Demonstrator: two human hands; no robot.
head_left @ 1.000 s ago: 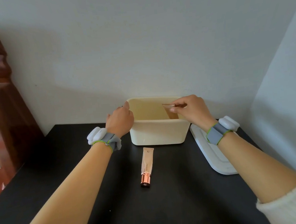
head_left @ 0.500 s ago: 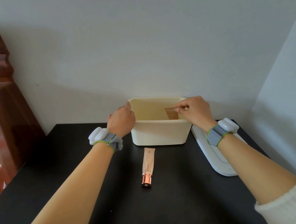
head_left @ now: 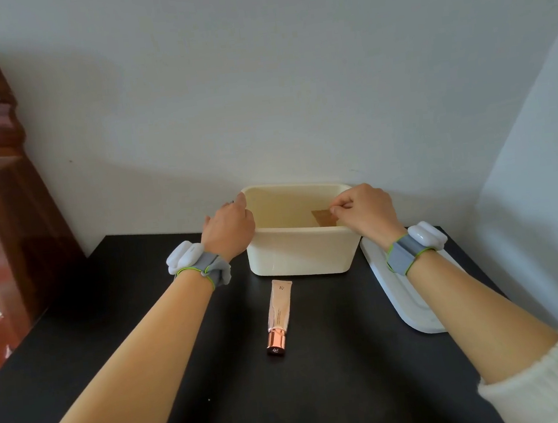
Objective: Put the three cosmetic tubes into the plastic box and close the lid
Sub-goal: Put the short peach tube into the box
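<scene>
Left hand (head_left: pixel 229 228) was clamped on the left rim of the cream plastic box (head_left: pixel 301 253), fingers curled over the edge. Right hand (head_left: pixel 365 211) sat over the box's right side, fingertips (head_left: pixel 334 209) pinching the flat end of a tan cosmetic tube (head_left: pixel 324 218) that stood inside the box against the right wall. I saw a second tube (head_left: pixel 278 316) lying on the black table (head_left: pixel 222 406) just in front of the box, rose-gold cap toward me. White lid (head_left: pixel 403 294) lay flat on the table right of the box, under my right wrist. Couldn't tell where the third tube was; box floor hidden from me
</scene>
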